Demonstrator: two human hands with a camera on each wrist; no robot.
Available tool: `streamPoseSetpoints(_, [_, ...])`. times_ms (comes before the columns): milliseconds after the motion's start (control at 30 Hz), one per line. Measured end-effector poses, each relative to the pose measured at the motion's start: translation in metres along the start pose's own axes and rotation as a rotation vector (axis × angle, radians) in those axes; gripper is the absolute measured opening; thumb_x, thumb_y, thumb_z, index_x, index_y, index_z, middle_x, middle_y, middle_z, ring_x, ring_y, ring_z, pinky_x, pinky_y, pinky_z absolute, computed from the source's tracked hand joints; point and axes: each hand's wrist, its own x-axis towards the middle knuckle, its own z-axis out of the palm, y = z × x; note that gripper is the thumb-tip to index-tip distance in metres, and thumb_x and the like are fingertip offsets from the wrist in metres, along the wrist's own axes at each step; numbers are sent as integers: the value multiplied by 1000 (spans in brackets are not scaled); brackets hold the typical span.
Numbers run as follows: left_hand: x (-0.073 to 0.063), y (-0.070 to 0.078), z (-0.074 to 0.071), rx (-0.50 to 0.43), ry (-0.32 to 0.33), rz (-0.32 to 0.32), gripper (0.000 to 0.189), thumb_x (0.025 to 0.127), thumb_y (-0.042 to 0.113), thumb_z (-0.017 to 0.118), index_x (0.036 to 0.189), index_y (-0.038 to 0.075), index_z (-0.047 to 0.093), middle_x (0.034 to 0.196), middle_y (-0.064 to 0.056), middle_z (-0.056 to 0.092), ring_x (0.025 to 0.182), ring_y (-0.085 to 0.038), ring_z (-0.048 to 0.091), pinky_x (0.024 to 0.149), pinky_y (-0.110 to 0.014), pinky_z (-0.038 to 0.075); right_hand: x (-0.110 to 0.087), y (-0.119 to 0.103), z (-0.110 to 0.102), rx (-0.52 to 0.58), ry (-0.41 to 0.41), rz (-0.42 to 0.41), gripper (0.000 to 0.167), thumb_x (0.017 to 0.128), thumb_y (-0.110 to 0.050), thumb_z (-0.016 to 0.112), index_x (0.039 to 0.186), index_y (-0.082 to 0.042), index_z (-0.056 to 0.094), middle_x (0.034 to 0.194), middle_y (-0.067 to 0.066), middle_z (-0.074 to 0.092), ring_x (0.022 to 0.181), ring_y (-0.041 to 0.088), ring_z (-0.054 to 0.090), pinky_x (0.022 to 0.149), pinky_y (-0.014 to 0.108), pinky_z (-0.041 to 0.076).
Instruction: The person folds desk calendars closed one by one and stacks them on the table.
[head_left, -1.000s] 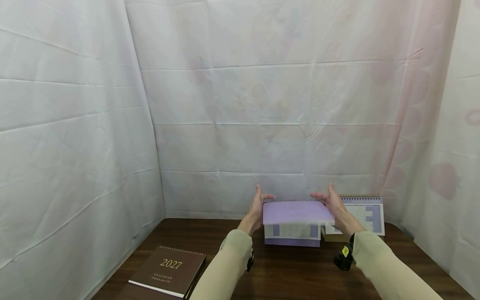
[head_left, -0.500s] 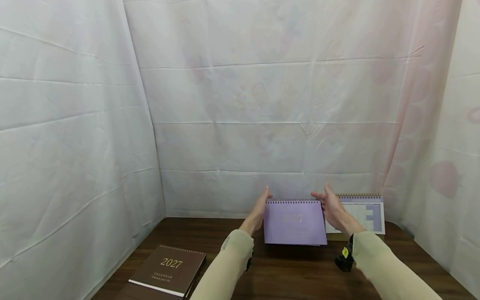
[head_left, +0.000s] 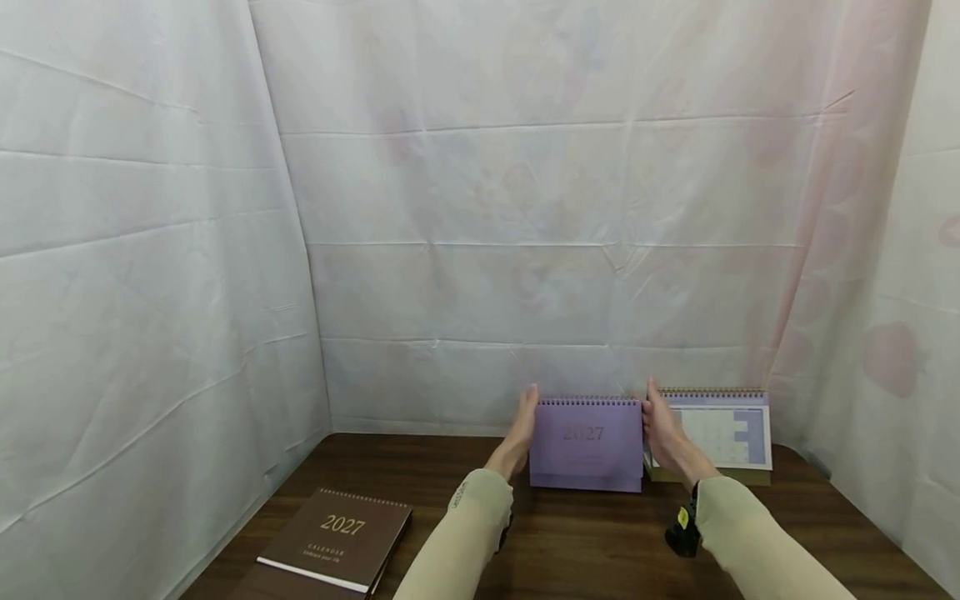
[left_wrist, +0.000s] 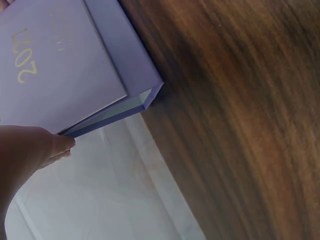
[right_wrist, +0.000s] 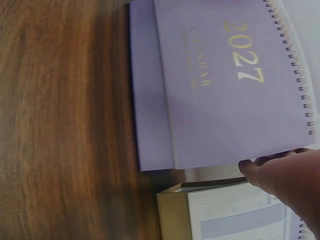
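Note:
A purple desk calendar (head_left: pixel 585 458) with "2027" on its cover stands upright on its folded base, spiral binding on top. Along its left side lies my left hand (head_left: pixel 517 433), fingers fairly straight against the edge; the left wrist view shows the fingertips beside the calendar's side edge. My right hand (head_left: pixel 665 432) is at the opposite side, touching or very near the right edge, its thumb pointing up. Just behind the right hand stands a second desk calendar (head_left: pixel 723 433), turned to a white and lilac month page on a tan base (right_wrist: pixel 175 215).
A brown 2027 calendar (head_left: pixel 337 537) lies flat at the front left of the dark wooden table (head_left: pixel 570 550). White patterned cloth (head_left: pixel 480 292) hangs close behind the table and along both sides.
The purple cover has swung down from a lifted, nearly level position and now hangs over the calendar's front. Both hands have moved slightly lower along its sides, and the right has shifted inward.

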Motion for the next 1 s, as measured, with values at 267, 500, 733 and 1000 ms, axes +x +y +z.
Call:
streamPoseSetpoints(267, [1,-12,1,-44,-19,-15,83,93,73,17,157,21,1,164,-6,-6,150,-32,-9,119,-58,-5,3,13,-3,-24,35,0,100,88,-76,5,148,1,-19,156,24,-19,145,44,-13,119,55,-3])
streamPoseSetpoints(500, [-1,-26,-3,-89,-15,-61,81,94,72,19,156,24,0,164,-8,-8,149,-35,-11,117,-60,-6,0,25,0,-59,1,55,97,88,-76,2,146,-4,-27,154,25,-26,143,46,-18,117,60,-6])
streamPoseSetpoints(733, [-1,-34,-3,-111,-1,-81,82,94,73,18,156,23,-2,163,-10,-10,149,-36,-12,118,-59,-7,2,32,6,-40,12,70,100,85,-80,6,146,-9,-30,154,21,-30,142,42,-25,116,58,-13])
streamPoseSetpoints(1000, [-6,-34,-1,-147,0,-121,85,92,74,18,156,21,-2,163,-11,-11,148,-39,-13,115,-63,-8,2,33,7,-1,23,54,87,91,-74,7,144,-18,-33,152,16,-35,141,36,-31,116,55,-16])
